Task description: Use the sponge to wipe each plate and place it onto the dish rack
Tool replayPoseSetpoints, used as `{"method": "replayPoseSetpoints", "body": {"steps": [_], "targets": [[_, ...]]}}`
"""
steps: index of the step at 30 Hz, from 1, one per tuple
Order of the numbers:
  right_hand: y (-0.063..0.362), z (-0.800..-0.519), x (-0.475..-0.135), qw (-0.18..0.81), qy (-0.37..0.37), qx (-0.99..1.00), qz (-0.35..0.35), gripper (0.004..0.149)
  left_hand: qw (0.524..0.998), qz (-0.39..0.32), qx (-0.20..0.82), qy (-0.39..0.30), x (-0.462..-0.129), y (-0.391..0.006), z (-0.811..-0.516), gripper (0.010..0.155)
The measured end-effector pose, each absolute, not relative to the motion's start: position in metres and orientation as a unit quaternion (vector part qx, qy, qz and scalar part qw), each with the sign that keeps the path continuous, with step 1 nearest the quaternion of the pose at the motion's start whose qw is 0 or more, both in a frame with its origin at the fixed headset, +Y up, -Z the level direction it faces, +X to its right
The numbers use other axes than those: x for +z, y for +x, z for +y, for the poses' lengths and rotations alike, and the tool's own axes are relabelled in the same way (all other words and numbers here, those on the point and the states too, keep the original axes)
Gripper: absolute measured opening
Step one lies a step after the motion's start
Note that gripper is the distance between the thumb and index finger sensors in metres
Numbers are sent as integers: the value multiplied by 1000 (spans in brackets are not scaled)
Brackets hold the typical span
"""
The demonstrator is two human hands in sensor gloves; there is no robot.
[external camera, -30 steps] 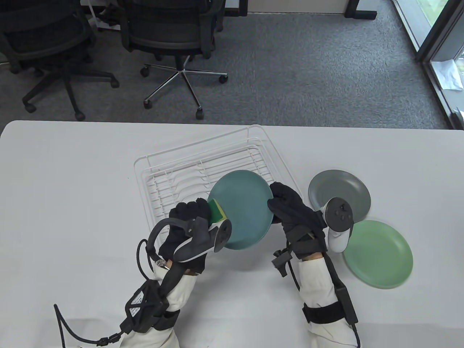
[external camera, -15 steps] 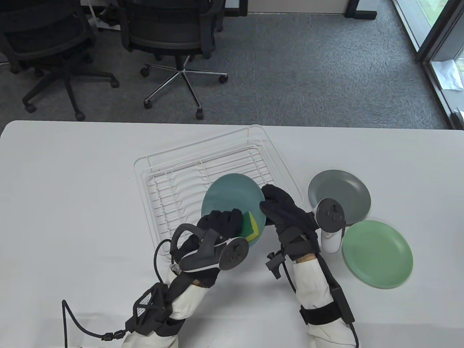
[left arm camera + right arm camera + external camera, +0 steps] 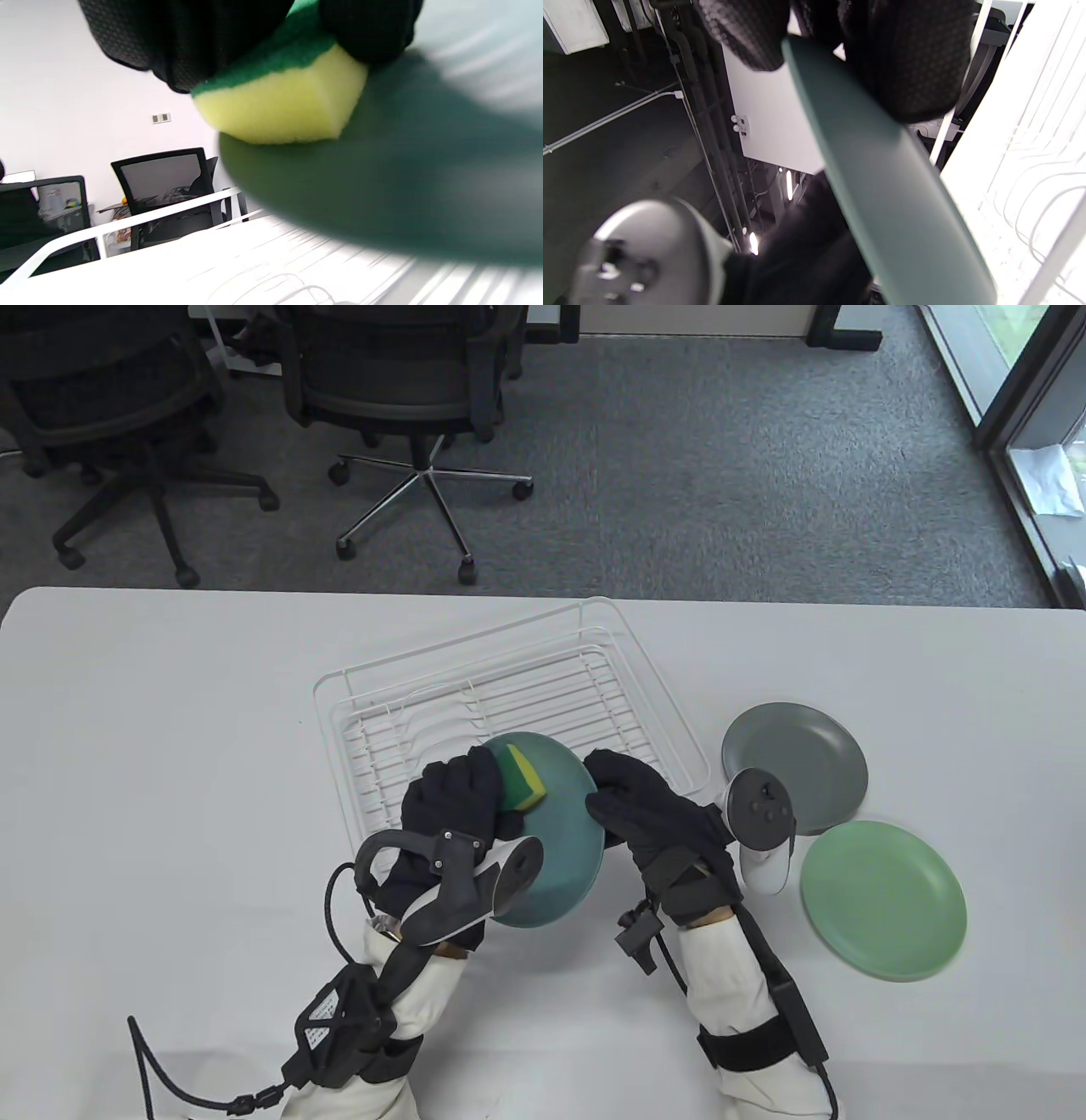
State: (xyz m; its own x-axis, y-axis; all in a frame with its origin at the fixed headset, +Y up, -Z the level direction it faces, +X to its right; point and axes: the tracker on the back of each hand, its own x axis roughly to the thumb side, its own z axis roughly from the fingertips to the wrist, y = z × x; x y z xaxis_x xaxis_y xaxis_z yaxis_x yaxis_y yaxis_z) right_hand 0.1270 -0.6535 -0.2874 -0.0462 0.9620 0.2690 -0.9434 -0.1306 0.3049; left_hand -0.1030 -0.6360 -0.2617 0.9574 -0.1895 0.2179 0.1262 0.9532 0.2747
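My right hand (image 3: 624, 806) grips the right rim of a teal plate (image 3: 560, 848), held tilted above the near edge of the white wire dish rack (image 3: 441, 704). My left hand (image 3: 454, 797) holds a yellow and green sponge (image 3: 522, 776) and presses it against the plate's upper left face. The left wrist view shows the sponge (image 3: 280, 101) on the teal plate (image 3: 403, 178) under my fingers. In the right wrist view my fingers (image 3: 908, 63) pinch the plate's rim (image 3: 882, 178). The rack holds no plates.
A grey plate (image 3: 797, 763) and a light green plate (image 3: 882, 899) lie flat on the white table (image 3: 170, 746) to the right of the rack. Office chairs (image 3: 399, 398) stand on the carpet beyond the table's far edge.
The sponge moved from the plate's left rim to its lower part, then up to its upper left. The plate and my right hand drifted left and tilted more upright.
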Motion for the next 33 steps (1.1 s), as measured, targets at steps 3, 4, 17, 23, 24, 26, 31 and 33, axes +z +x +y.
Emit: {"method": "replayPoseSetpoints", "body": {"steps": [3, 4, 17, 23, 24, 26, 31, 33], "targets": [[136, -655, -289, 662, 186, 726, 3, 58, 983, -104, -91, 125, -268, -111, -640, 75], [140, -658, -291, 665, 179, 725, -6, 58, 983, -93, -96, 122, -271, -115, -642, 75], [174, -671, -296, 755, 150, 632, -86, 57, 964, -60, 234, 114, -277, -157, -637, 75], [168, -677, -296, 776, 141, 609, -82, 58, 918, -70, 380, 89, -279, -163, -643, 76], [166, -680, -296, 781, 137, 603, -82, 58, 912, -65, 396, 88, -280, -164, -645, 77], [162, -685, -297, 795, 129, 588, -77, 58, 901, -63, 420, 92, -281, -167, -647, 77], [160, -691, -300, 790, 125, 596, -74, 58, 866, -48, 487, 107, -279, -171, -650, 77], [161, -690, -301, 767, 116, 624, -93, 57, 866, -47, 481, 126, -276, -171, -647, 77]]}}
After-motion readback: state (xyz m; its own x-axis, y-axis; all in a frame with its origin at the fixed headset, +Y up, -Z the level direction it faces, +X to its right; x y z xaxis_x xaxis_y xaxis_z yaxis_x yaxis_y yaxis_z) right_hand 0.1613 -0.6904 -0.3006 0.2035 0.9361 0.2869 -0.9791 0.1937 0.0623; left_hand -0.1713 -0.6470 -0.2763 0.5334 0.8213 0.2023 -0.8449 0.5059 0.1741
